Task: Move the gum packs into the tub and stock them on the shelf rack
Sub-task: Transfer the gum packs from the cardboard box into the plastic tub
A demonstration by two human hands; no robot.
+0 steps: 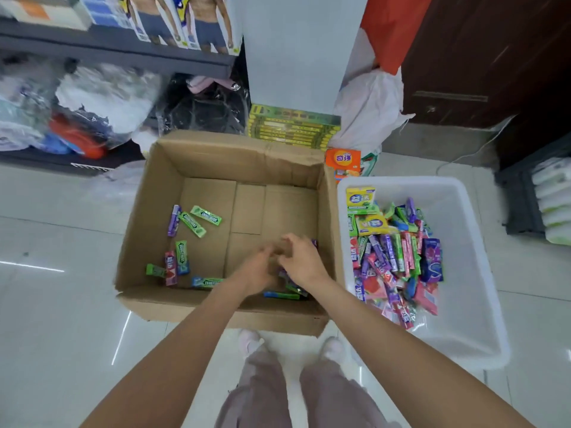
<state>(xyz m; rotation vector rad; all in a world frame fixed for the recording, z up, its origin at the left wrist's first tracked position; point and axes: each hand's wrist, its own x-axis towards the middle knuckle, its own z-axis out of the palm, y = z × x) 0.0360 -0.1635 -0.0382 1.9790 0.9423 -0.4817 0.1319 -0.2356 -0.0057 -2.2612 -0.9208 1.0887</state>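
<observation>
An open cardboard box [234, 156] stands on the floor with loose gum packs on its bottom: green and purple ones [197, 220] at the left and more [176, 264] near the front left. Both my hands reach into its front right corner. My left hand [258, 270] is blurred, and its grip is unclear. My right hand [301, 261] curls its fingers over a small heap of gum packs [282, 295], and a purple pack peeks out behind it. To the right of the box, a white plastic tub [482, 242] holds a pile of mixed gum packs [392, 257].
A dark shelf rack [117, 47] with boxed goods and bagged items stands at the back left. A yellow-green stack of boxes [293, 125] and an orange box [343, 160] lie behind the carton. A dark crate [519, 205] sits at the right. My feet [250, 341] stand just before the carton.
</observation>
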